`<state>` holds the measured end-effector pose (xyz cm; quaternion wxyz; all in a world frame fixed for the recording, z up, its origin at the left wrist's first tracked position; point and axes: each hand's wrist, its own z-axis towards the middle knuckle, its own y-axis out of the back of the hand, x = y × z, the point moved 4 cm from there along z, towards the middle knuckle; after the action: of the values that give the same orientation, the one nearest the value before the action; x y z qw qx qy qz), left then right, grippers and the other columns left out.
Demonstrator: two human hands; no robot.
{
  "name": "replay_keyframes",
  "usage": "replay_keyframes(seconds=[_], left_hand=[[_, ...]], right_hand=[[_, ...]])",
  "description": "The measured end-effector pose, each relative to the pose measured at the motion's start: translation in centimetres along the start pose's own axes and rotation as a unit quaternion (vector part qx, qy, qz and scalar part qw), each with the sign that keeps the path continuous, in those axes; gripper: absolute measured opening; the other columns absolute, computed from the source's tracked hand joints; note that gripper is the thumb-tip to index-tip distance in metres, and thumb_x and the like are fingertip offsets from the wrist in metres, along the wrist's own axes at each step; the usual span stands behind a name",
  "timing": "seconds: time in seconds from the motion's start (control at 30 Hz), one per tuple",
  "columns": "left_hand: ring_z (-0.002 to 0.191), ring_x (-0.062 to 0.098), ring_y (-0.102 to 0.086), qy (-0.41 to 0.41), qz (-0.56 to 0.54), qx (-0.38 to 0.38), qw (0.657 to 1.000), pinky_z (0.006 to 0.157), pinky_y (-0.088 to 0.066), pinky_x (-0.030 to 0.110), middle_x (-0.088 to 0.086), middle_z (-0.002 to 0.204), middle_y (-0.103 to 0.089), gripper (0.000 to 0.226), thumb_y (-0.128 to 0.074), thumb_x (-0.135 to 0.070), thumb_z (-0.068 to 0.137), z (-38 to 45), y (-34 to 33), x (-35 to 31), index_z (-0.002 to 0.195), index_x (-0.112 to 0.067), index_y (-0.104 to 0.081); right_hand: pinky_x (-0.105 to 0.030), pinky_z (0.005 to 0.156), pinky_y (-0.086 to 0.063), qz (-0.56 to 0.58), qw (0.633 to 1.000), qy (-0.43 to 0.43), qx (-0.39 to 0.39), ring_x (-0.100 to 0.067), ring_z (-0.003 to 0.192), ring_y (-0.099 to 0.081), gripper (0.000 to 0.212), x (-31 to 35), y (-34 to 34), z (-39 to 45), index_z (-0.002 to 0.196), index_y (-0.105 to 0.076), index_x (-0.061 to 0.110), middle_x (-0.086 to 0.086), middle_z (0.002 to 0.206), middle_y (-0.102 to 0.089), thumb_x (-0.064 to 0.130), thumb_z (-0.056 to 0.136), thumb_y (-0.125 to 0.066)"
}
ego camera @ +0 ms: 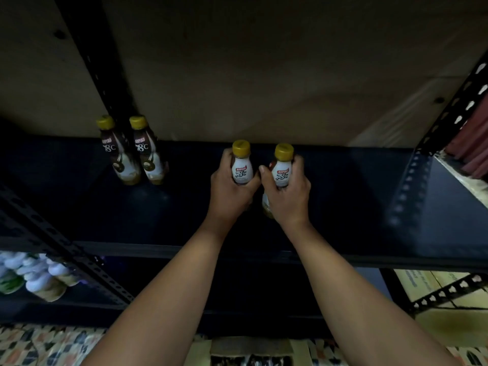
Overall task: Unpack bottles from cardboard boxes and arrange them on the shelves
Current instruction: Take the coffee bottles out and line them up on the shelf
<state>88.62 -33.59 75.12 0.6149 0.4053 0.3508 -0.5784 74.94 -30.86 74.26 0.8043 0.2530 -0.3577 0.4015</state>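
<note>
left hand point(229, 192): wrapped around a coffee bottle, fingers curled round the body, thumb up near the label
left bottle point(241, 165): yellow cap, white label facing the camera, upright, roughly mid-shelf and closer to the back edge than the front
right hand point(287, 195): same deal, gripping its own bottle around the middle, thumb just beside the left hand
right bottle point(283, 167): yellow cap, white and brown label, upright, just beside the left bottle; its base peeks out under the palm, can't really tell if it's resting on the shelf
shelf point(343, 207): dark blue metal, pretty dim, both arms reach in over its front edge
stocked pair point(133, 151): two more of the same coffee bottles, touching each other, standing toward the back left of the shelf, well apart from the two being held
lower shelf bottles point(37, 276): blurry bunch of pale-capped bottles under the front left corner
cardboard box point(250, 352): open box at the bottom of the view, on the patterned floor point(39, 344), contents too dark to make out
</note>
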Motion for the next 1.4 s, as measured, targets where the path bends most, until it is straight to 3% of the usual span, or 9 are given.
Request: replay_keyframes(seconds=[0.13, 0.3, 0.47, 0.67, 0.87, 1.03, 1.1, 1.23, 1.4], left_hand=[[0.069, 0.009, -0.064, 0.006, -0.013, 0.024, 1.000, 0.061, -0.055, 0.031, -0.007, 0.080, -0.064, 0.044, -0.081, -0.012, 0.085, 0.4, 0.1, 0.0, 0.116, -0.015, -0.051], [0.128, 0.023, -0.055, -0.039, 0.001, 0.024, 0.999, 0.105, -0.050, 0.046, 0.005, 0.138, -0.052, 0.083, -0.087, -0.014, 0.078, -0.4, 1.7, 1.4, 0.145, -0.020, -0.038], [0.118, 0.021, -0.059, -0.011, 0.019, -0.007, 1.000, 0.100, -0.052, 0.047, 0.003, 0.128, -0.058, 0.074, -0.091, -0.024, 0.073, -2.1, 2.3, 2.7, 0.134, -0.023, -0.049], [0.115, 0.015, -0.064, 0.022, -0.016, 0.021, 0.999, 0.092, -0.053, 0.031, -0.001, 0.122, -0.066, 0.058, -0.082, -0.002, 0.081, -2.0, 2.9, 2.5, 0.128, -0.020, -0.055], [0.121, 0.021, -0.061, 0.014, 0.020, 0.021, 0.999, 0.100, -0.054, 0.046, 0.002, 0.129, -0.061, 0.074, -0.095, -0.033, 0.069, -1.9, 2.6, 3.0, 0.131, -0.028, -0.054], [0.115, 0.017, -0.066, 0.023, -0.011, 0.031, 0.999, 0.094, -0.054, 0.030, 0.003, 0.123, -0.067, 0.062, -0.087, -0.002, 0.076, -1.7, 2.7, 2.8, 0.128, -0.013, -0.056], [0.114, 0.015, -0.067, 0.023, -0.011, 0.041, 0.999, 0.093, -0.052, 0.027, 0.003, 0.123, -0.068, 0.060, -0.084, 0.004, 0.077, -1.6, 2.7, 2.9, 0.128, -0.012, -0.056], [0.119, 0.020, -0.064, 0.022, 0.001, 0.029, 0.999, 0.100, -0.054, 0.042, 0.000, 0.126, -0.065, 0.068, -0.093, -0.017, 0.072, -1.7, 2.7, 2.9, 0.129, -0.021, -0.056], [0.118, 0.020, -0.065, 0.011, 0.022, 0.027, 0.999, 0.102, -0.051, 0.053, -0.001, 0.124, -0.068, 0.060, -0.090, -0.016, 0.077, -1.6, 2.7, 3.2, 0.129, -0.019, -0.059]], right_hand=[[-0.014, 0.068, -0.051, 0.006, 0.999, -0.027, 0.024, -0.006, 0.082, -0.067, 0.037, 0.1, 0.0, 0.2, 0.107, -0.050, 0.017, 0.000, 0.092, -0.069, 0.029, 0.087, -0.079], [-0.029, 0.096, -0.053, 0.037, 0.995, -0.068, 0.068, -0.013, 0.122, -0.060, 0.082, -1.0, 1.4, -1.2, 0.142, -0.042, 0.031, 0.000, 0.133, -0.061, 0.046, 0.075, -0.087], [-0.011, 0.090, -0.047, 0.041, 0.990, -0.111, 0.078, -0.002, 0.118, -0.059, 0.081, -1.8, 1.7, -1.7, 0.135, -0.050, 0.016, 0.003, 0.130, -0.062, 0.038, 0.070, -0.092], [-0.020, 0.087, -0.053, 0.071, 0.983, -0.140, 0.093, -0.005, 0.110, -0.066, 0.067, -2.4, 1.9, -1.9, 0.133, -0.051, 0.018, 0.010, 0.118, -0.068, 0.012, 0.077, -0.087], [-0.043, 0.101, -0.051, -0.008, 0.987, -0.125, 0.097, -0.014, 0.124, -0.053, 0.086, -3.0, 1.9, -1.7, 0.133, -0.049, 0.027, 0.006, 0.128, -0.056, 0.048, 0.061, -0.091], [-0.045, 0.095, -0.057, 0.033, 0.984, -0.139, 0.108, -0.009, 0.109, -0.066, 0.072, -3.1, 1.8, -1.8, 0.131, -0.051, 0.021, 0.010, 0.117, -0.068, 0.008, 0.070, -0.088], [-0.039, 0.094, -0.057, 0.028, 0.983, -0.137, 0.115, -0.008, 0.110, -0.066, 0.073, -3.3, 1.8, -1.8, 0.133, -0.050, 0.021, 0.011, 0.117, -0.067, 0.005, 0.072, -0.087], [-0.040, 0.098, -0.053, -0.025, 0.989, -0.103, 0.105, -0.013, 0.120, -0.058, 0.080, -2.5, 1.7, -1.8, 0.132, -0.049, 0.028, 0.007, 0.125, -0.059, 0.034, 0.066, -0.093], [-0.043, 0.095, -0.055, -0.023, 0.989, -0.103, 0.107, -0.010, 0.113, -0.063, 0.070, -2.6, 1.8, -1.8, 0.127, -0.050, 0.032, 0.005, 0.120, -0.064, 0.023, 0.069, -0.088]])
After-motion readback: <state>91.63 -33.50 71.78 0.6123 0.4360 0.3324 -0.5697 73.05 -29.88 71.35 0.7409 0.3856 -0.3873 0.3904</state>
